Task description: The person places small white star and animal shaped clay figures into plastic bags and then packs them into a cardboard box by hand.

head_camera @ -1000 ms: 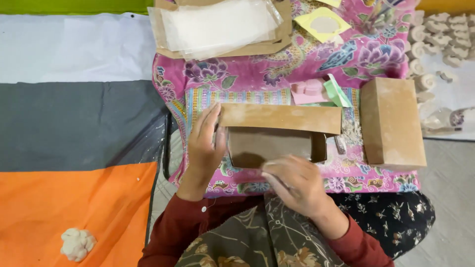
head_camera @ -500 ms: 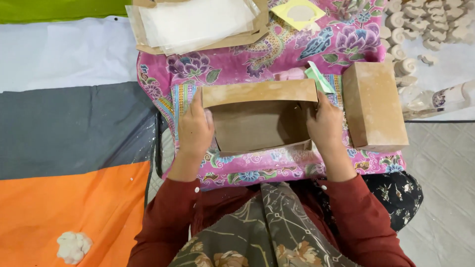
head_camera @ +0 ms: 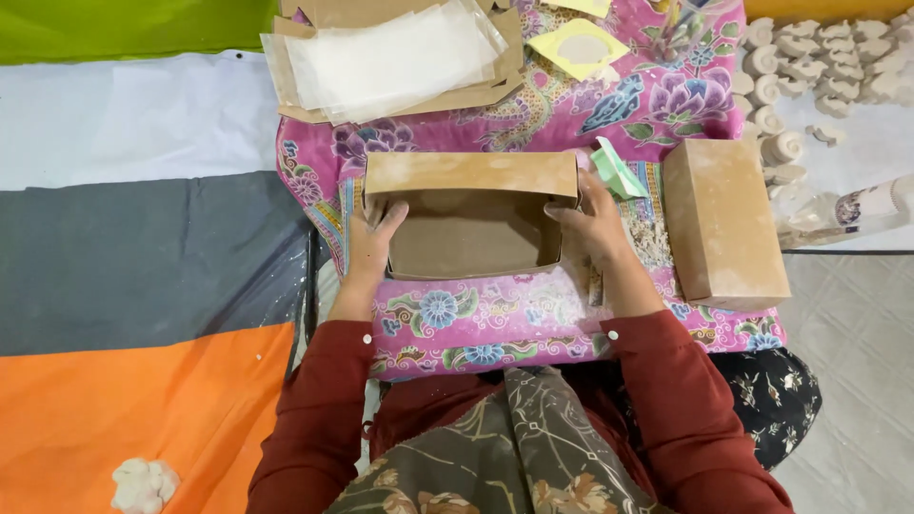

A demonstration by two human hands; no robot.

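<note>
An open brown cardboard box (head_camera: pixel 471 233) lies on a pink flowered cloth (head_camera: pixel 495 319) in front of me, its lid flap standing up at the far side. My left hand (head_camera: pixel 371 246) grips the box's left wall with fingers curled over the edge. My right hand (head_camera: pixel 595 224) holds the right wall the same way. The inside of the box looks empty. My sleeves are dark red.
A closed brown box (head_camera: pixel 724 224) lies to the right. Flat cardboard sheets with clear film (head_camera: pixel 395 57) sit at the far side, next to a yellow card (head_camera: pixel 579 48). Several white moulded pieces (head_camera: pixel 819 57) lie at the top right. A white lump (head_camera: pixel 143 484) rests on the orange mat.
My right hand left my lap and came up to the box's right wall. The box has been opened up squarely between both hands.
</note>
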